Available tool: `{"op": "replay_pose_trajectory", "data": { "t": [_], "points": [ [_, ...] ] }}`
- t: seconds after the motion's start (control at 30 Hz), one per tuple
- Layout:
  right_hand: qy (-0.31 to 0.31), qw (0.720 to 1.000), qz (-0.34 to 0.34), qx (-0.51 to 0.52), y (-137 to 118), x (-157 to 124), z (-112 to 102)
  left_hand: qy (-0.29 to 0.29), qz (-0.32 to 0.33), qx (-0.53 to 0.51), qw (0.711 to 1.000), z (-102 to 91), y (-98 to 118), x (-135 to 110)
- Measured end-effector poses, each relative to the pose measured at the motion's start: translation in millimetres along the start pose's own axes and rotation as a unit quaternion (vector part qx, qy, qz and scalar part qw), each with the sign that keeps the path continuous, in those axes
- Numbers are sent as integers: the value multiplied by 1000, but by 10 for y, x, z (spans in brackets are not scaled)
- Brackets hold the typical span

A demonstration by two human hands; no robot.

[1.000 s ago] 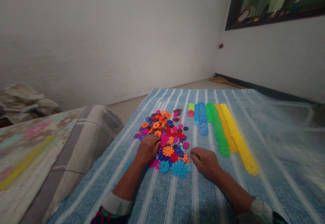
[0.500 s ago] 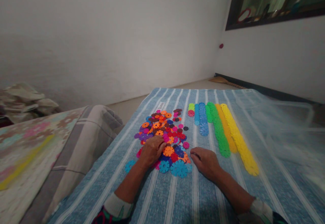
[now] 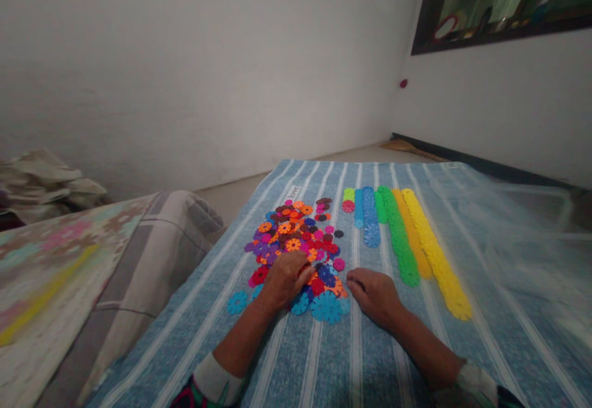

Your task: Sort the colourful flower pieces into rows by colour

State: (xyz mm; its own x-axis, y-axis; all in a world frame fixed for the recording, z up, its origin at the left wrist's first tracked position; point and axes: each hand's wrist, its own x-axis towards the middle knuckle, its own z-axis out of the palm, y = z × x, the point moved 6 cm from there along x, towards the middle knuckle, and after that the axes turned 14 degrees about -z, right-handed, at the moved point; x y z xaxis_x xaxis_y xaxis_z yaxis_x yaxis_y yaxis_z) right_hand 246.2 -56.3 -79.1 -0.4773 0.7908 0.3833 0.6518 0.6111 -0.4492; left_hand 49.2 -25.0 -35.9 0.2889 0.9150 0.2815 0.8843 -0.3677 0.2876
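Observation:
A loose pile of flat, flower-shaped plastic discs (image 3: pixel 296 235) in orange, red, purple, pink and blue lies on a blue striped cloth (image 3: pixel 361 359). My left hand (image 3: pixel 284 278) rests palm down on the near part of the pile, fingers curled over some discs; what they hold is hidden. My right hand (image 3: pixel 372 297) lies on the cloth just right of the pile, fingers bent, next to large blue discs (image 3: pixel 326 306). To the right, sorted rows run away from me: blue row (image 3: pixel 370 217), green row (image 3: pixel 398 238), orange row (image 3: pixel 413 241), yellow row (image 3: pixel 437 254).
A single blue disc (image 3: pixel 237 302) lies apart at the left of the pile. A folded grey blanket (image 3: pixel 152 260) and a patterned sheet (image 3: pixel 46 272) lie to the left. Sheer netting (image 3: pixel 518 223) covers the cloth's right side. White walls stand behind.
My left hand has slid toward me and to the right across the pile, uncovering purple and red discs on the left. My right hand has stayed where it was.

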Motion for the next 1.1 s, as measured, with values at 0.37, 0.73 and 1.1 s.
{"op": "replay_pose_trajectory", "data": {
  "t": [0.37, 0.73, 1.1],
  "points": [
    [6, 1000, 7, 8, -12, 10, -24, 38, 52, -3, 998, 28, 157, -141],
    [17, 1000, -5, 9, 0, -12, -22, -49, 80, 8, 995, 98, 496, -371],
    [3, 1000, -3, 4, 13, -5, 1, -18, 81, 9, 997, 81, 471, -349]
  ]
}}
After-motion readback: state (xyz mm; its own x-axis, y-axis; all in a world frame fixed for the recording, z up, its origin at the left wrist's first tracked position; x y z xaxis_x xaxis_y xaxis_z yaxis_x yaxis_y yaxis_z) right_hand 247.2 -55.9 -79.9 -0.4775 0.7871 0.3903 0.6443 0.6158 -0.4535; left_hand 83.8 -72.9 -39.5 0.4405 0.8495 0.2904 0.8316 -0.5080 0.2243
